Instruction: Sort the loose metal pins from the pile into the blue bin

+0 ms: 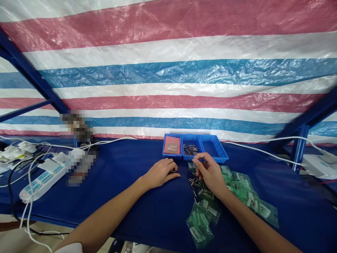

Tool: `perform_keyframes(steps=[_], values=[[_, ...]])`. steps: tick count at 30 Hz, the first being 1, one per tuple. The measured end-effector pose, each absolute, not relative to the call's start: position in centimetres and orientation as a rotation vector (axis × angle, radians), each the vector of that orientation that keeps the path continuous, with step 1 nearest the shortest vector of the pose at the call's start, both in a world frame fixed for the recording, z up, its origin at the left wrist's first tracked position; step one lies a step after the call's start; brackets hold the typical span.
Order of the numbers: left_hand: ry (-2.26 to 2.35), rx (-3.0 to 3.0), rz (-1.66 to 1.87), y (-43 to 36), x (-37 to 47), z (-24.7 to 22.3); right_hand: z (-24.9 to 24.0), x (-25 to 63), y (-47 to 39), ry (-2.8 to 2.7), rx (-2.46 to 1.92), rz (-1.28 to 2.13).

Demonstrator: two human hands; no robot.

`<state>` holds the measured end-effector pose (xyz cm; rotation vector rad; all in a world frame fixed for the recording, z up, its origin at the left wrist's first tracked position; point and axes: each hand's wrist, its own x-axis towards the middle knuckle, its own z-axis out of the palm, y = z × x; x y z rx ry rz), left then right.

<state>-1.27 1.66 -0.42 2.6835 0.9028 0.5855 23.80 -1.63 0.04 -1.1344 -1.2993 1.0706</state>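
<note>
My left hand [161,173] rests over the blue table, its fingers curled round a small dark item that is mostly hidden. In front of the middle blue bin, my right hand [209,172] has thumb and index finger pinched together; what they hold is too small to name. Dark metal pins [190,149] fill part of that bin. More loose dark pins [194,182] lie on the table between my hands. Small clear bags with green contents [198,225] lie nearer the front edge, and others [246,193] spread beyond my right forearm.
The left blue bin [164,154] holds a pink sheet; the right blue bin [215,147] stands beside the pins. A white power strip [43,183] with cables is at the left on the blue table [110,165]. Striped sheeting hangs behind, between blue metal posts [298,151].
</note>
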Motion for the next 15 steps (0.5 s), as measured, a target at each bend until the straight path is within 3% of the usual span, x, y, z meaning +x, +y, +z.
perform_keyframes(steps=[15], values=[[0.916,2.654,0.592,1.68,-1.30,-0.17,1.03,23.51,-1.85,-1.148,-1.042,1.329]])
